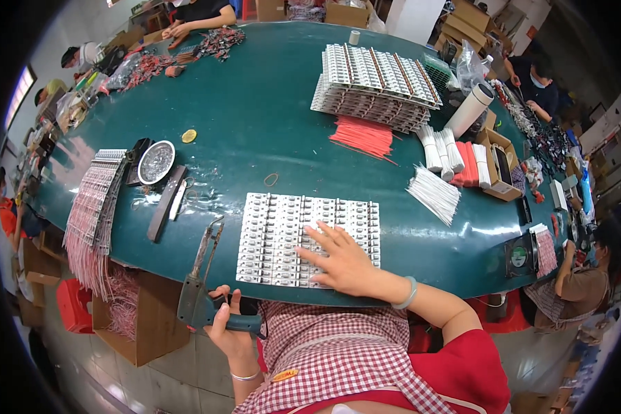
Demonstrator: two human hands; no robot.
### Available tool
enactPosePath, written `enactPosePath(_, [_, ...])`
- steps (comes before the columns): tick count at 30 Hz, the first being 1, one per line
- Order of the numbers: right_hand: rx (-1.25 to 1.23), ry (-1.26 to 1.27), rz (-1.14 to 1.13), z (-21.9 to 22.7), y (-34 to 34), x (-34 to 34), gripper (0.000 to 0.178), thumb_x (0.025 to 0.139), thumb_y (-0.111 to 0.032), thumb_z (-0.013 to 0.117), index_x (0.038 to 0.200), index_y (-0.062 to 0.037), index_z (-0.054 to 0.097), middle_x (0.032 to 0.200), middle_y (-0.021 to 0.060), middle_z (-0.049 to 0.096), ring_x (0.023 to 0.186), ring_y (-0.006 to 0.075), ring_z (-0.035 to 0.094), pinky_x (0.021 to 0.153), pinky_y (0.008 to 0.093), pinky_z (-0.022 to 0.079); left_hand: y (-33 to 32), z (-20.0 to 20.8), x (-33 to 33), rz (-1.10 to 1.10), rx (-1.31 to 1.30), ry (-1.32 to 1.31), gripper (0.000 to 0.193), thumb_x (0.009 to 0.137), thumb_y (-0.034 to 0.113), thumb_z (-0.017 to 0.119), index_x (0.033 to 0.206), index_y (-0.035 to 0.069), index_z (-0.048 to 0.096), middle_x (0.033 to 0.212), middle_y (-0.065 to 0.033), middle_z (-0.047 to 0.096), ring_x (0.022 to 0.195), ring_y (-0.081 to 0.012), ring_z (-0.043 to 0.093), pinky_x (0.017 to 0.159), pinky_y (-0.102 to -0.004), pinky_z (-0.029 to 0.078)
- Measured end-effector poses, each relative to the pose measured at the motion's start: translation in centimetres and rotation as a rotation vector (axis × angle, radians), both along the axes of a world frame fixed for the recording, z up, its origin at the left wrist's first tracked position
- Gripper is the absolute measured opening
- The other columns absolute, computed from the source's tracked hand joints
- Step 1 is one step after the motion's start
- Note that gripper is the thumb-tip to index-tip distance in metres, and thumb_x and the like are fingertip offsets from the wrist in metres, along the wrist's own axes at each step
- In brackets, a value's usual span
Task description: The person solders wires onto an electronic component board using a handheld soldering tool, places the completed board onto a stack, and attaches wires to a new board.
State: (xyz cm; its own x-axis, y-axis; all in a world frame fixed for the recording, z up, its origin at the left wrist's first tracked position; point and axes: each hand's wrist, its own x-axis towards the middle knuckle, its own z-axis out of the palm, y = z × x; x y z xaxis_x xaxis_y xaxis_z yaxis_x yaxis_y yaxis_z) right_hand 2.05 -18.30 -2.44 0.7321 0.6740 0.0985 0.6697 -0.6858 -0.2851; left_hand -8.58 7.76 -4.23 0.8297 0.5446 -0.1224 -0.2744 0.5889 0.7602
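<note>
My left hand (228, 337) is wrapped round the handle of a soldering gun (194, 300) in front of the table edge. The gun's long, thin metal tip points up over the table, left of a white panel of small circuit boards (269, 241). My right hand (352, 268) rests on that panel with its fingers spread, covering part of its right half. Rows of small grey parts run across the panel, which lies flat near the table edge. A thin rubber band (272, 180) lies just beyond it.
Stacked white panels (372, 86) stand at the back, before them red wires (363, 136) and white wires (435, 193). A flask (470, 110) stands to the right. On the left are a round dish (156, 163), a dark bar (165, 207) and wired panels (98, 200) overhanging the edge. Other people sit around the table.
</note>
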Motion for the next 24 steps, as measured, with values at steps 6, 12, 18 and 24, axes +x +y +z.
enactPosePath(6, [0.028,0.061,0.079,-1.8,1.0,2.3,0.064,0.097,-0.049,0.054,0.154,-0.0249,0.038,0.160,0.0205,0.029,0.149,0.0419,0.023,0.119,0.0593,0.020,-1.1,-0.9,3.3,-0.022,-0.049,0.079,0.046,0.083,-0.003,0.061,0.128,0.001,0.055,0.115,-0.0097,0.062,0.120,-0.0270,0.057,0.108,-0.0526,0.047])
enactPosePath(12, [0.116,0.045,0.031,-2.3,4.9,3.9,0.066,0.097,-0.045,0.056,0.155,-0.0204,0.035,0.159,0.0240,0.029,0.150,0.0416,0.022,0.120,0.0589,0.018,1.9,-1.8,6.2,0.082,0.062,0.057,0.036,0.092,-0.001,0.057,0.128,-0.002,0.053,0.120,-0.0130,0.062,0.123,-0.0262,0.059,0.110,-0.0554,0.046])
enactPosePath(18, [0.402,0.070,-0.048,-2.2,3.1,7.0,0.052,0.092,-0.021,0.064,0.140,-0.0069,0.051,0.147,0.0236,0.044,0.137,0.0406,0.040,0.113,0.0495,0.035,2.9,-2.3,7.7,0.191,0.098,0.140,0.043,0.087,-0.003,0.060,0.130,-0.003,0.053,0.120,-0.0151,0.061,0.123,-0.0278,0.059,0.107,-0.0562,0.048])
enactPosePath(24, [0.373,-0.519,-0.448,-2.2,-7.1,21.7,0.023,0.076,0.000,0.072,0.098,-0.0016,0.066,0.097,0.0120,0.061,0.096,0.0303,0.057,0.079,0.0408,0.050,3.6,-2.9,7.8,0.212,0.091,0.178,0.046,0.086,-0.003,0.062,0.131,-0.006,0.051,0.120,-0.0154,0.061,0.121,-0.0288,0.060,0.104,-0.0548,0.051])
